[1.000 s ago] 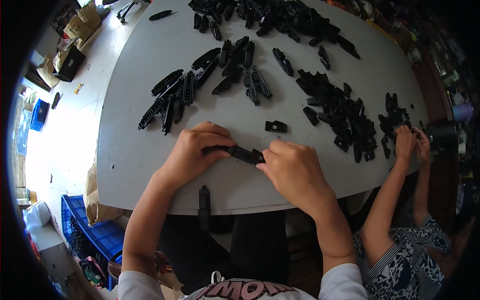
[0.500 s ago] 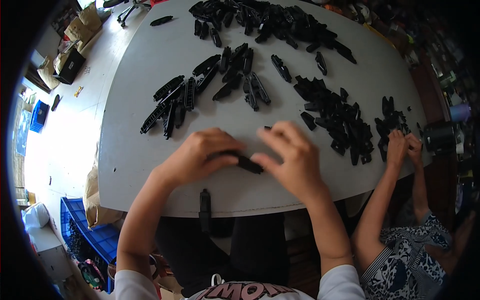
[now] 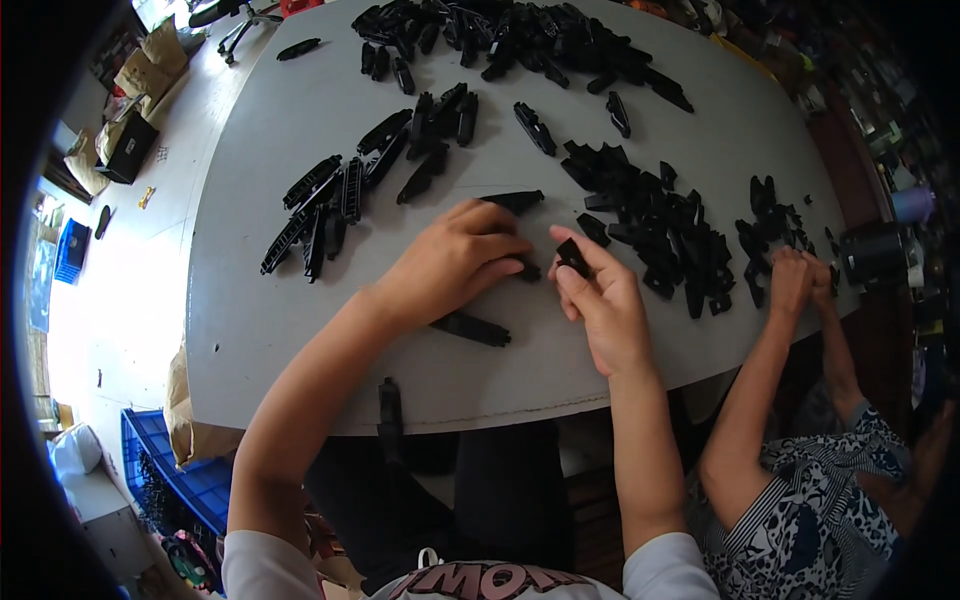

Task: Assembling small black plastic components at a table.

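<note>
Pinching a black plastic piece (image 3: 573, 259), the right hand (image 3: 606, 303) faces the curled left hand (image 3: 452, 260), its grip unclear, with heaped parts (image 3: 645, 205) left.

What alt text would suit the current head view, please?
A person's right hand holds a small black part above a grey table, while the left hand is at another black piece. More black parts lie in piles beyond; a co-worker's hands are at the right.

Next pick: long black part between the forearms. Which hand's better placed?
Probably left: the left hand is nearer the long black part, and the right hand holds a small black piece. Whether the left grips anything is unclear.
</note>
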Demonstrator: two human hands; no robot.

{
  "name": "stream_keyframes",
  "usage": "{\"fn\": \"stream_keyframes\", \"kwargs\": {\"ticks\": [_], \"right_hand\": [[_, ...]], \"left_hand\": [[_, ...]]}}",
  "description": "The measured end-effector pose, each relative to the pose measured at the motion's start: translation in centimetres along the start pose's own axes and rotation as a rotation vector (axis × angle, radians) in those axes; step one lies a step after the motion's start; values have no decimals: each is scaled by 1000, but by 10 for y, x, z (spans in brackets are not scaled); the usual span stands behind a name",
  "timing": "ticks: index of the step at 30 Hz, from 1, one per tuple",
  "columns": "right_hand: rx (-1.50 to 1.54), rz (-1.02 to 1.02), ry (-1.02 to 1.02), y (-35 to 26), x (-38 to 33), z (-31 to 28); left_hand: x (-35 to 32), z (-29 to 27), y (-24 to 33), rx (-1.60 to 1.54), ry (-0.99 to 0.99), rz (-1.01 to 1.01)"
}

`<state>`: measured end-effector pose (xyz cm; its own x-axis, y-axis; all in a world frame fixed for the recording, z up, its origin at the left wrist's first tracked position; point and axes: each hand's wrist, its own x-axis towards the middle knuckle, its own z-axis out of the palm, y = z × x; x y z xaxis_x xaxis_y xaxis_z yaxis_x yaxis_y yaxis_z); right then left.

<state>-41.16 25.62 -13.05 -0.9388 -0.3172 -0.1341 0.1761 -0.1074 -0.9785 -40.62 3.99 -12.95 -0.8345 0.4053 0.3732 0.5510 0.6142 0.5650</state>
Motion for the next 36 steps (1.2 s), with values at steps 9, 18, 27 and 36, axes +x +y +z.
{"fn": "stream_keyframes", "kwargs": {"ticks": [9, 18, 27, 36], "right_hand": [[-963, -469, -58, -3, -1, 3], [-1041, -625, -103, -2, 3, 15], [-1253, -468, 116, -26, 33, -5], [-768, -632, -35, -8, 38, 3]], "left_hand": [[-21, -13, -8, -194, 18, -145], [-20, -11, -5, -213, 18, -77], [24, -4, -20, 171, 138, -108], [6, 1, -18, -81, 112, -31]]}}
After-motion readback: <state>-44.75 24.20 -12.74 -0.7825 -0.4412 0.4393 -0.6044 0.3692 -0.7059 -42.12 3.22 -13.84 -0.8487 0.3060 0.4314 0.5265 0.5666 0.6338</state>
